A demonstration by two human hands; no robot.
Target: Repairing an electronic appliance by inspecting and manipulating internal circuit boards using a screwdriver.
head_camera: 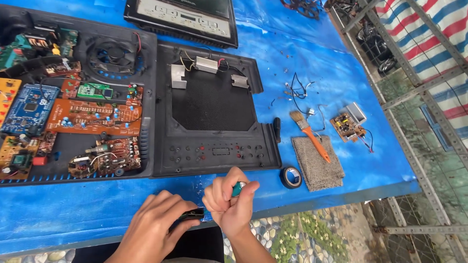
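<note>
So this looks like the fiddly part of a bench repair: the person's right hand point(230, 202) is clenched around a small teal-handled tool point(238, 188), probably a little screwdriver, with the handle end poking out by the thumb, while the left hand point(155, 225) pinches a small dark flat part point(191, 214) at the near edge of the blue plastic-covered table point(73, 209). The two hands are just beside each other, and the tool tip seems to point down toward that part, so the step in hand reads as working a screw or clip on it. The next move probably calls for a steady left-hand grip and the tip seated squarely. Honestly a lot is hidden here: the tool's tip is buried behind the right fist, and the dark part is mostly covered by fingers, so what it is can't be told. Further back sit a black plastic appliance housing point(214, 97), a tray full of orange and blue circuit boards point(92, 117) on the left, and on the right a roll of black tape point(291, 177), an orange-handled paintbrush point(312, 137) lying on a grey cloth pad point(319, 165), and a small loose circuit board point(347, 126). The far appliance panel is cut off at the top.
</note>
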